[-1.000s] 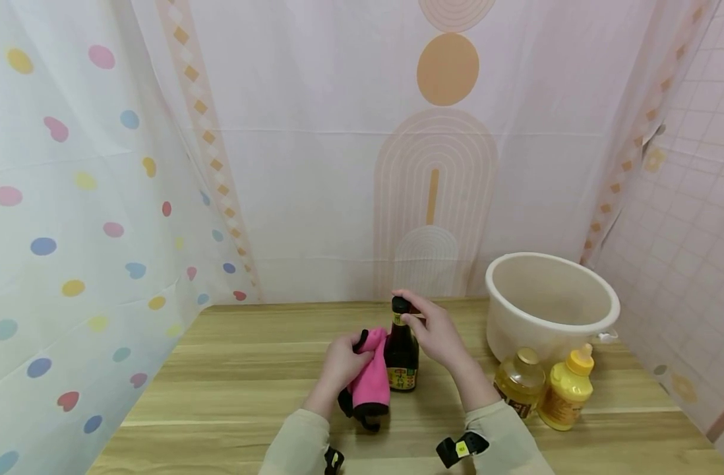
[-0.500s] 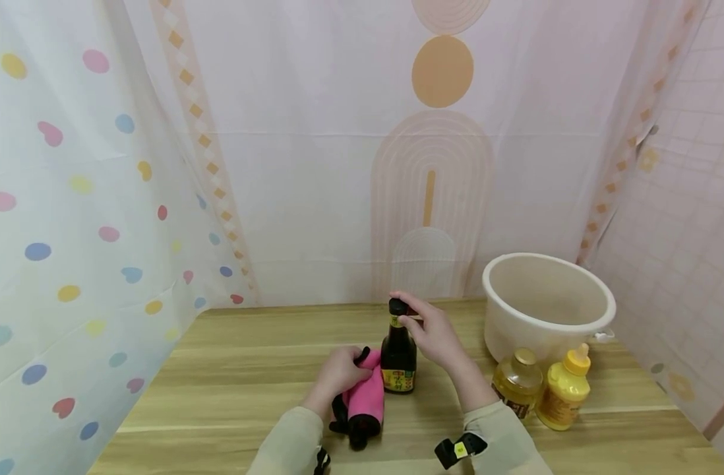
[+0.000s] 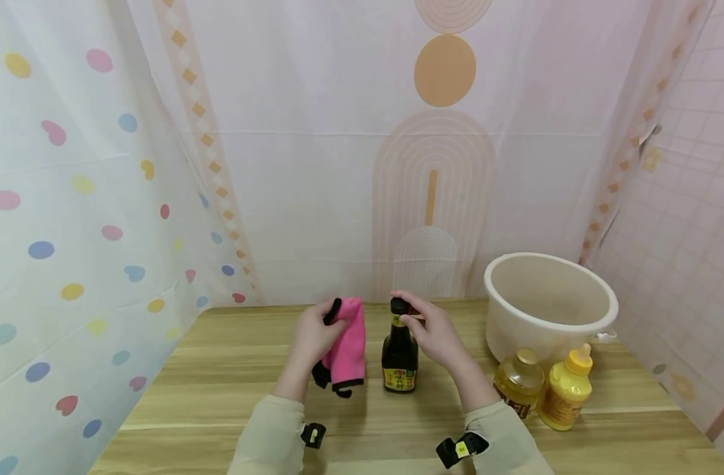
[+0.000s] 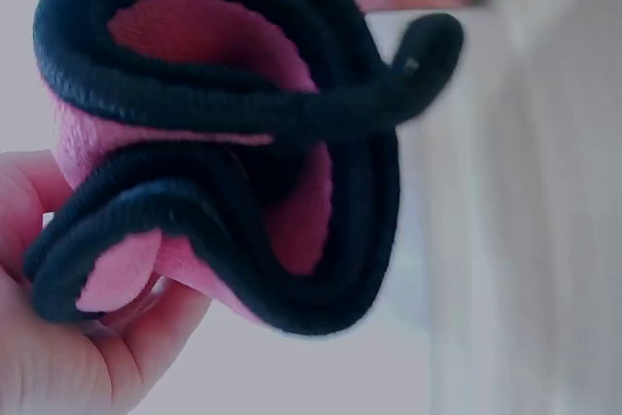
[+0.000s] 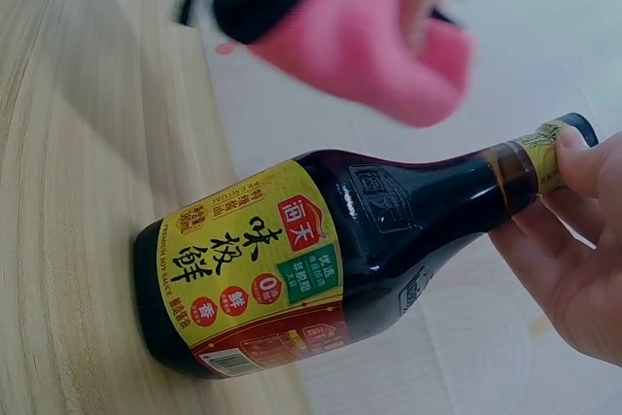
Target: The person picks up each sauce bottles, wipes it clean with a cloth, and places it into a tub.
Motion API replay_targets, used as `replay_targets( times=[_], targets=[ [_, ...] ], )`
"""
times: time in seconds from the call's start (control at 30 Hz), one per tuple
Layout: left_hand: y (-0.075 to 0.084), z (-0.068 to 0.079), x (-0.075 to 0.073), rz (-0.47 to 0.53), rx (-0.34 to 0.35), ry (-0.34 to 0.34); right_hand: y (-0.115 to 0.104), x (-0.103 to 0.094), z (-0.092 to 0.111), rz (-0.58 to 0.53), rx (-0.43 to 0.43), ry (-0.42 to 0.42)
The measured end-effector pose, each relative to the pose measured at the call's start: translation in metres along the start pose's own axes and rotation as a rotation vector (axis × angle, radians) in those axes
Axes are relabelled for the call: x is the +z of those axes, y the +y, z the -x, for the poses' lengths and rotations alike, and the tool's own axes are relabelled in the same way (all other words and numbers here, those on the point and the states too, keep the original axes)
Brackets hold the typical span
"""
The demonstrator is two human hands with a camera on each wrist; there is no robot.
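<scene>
L hand [image 3: 316, 335]: fingers and thumb grasp the pink cloth [image 3: 349, 346] at its upper L side. Cloth hangs in loose folds, edged w/ black trim [image 4: 194, 112]; a short black tab [image 4: 428, 53] sticks out in the L wrist view. R hand [image 3: 434, 335]: thumb and fingers grip the neck of the sauce bottle [image 3: 400, 356] just below the black cap [image 3: 399, 305]; index finger reaches the cap top.

Sauce bottle: dark, upright, base on the wood table [image 3: 231, 376]. Yellow label [image 5: 253, 250] is marked "premium soy sauce". Cloth sits L of bottle, near it, w/ a visible gap btwn. R wrist view blurs the cloth; lower edge prob. off the table, but contact can't be confirmed.

Both forearms: light sleeves [image 3: 267, 435], ea. w/ a black wrist strap [image 3: 313, 435].

R side of table: white bucket [image 3: 504, 323]. In front of it, glass jar [image 3: 519, 382] w/ gold cap, partly behind R forearm; just beside jar, yellow squeeze bottle [image 3: 566, 394] w/ orange cap, upright.

Rear: pale curtain [image 3: 302, 178] w/ arch print. Far L: dotted curtain [image 3: 101, 277].
</scene>
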State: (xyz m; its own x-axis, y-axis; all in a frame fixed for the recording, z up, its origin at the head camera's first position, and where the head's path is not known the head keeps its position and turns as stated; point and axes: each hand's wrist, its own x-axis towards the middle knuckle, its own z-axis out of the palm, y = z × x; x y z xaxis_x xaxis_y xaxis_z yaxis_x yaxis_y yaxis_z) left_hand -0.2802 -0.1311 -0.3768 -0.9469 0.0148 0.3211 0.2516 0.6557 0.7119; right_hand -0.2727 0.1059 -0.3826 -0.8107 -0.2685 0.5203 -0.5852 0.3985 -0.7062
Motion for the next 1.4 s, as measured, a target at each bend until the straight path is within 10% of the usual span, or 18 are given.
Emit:
replay_targets(
  times=[0.53,1.4],
  targets=[
    [0.038,0.015,0.028,0.483,0.011,0.044,0.003,0.0,0.001,0.007,-0.022,0.019],
    [0.01,0.016,0.045,0.288,0.04,-0.124,0.004,-0.001,0.001,-0.007,-0.023,0.027]
  ],
)
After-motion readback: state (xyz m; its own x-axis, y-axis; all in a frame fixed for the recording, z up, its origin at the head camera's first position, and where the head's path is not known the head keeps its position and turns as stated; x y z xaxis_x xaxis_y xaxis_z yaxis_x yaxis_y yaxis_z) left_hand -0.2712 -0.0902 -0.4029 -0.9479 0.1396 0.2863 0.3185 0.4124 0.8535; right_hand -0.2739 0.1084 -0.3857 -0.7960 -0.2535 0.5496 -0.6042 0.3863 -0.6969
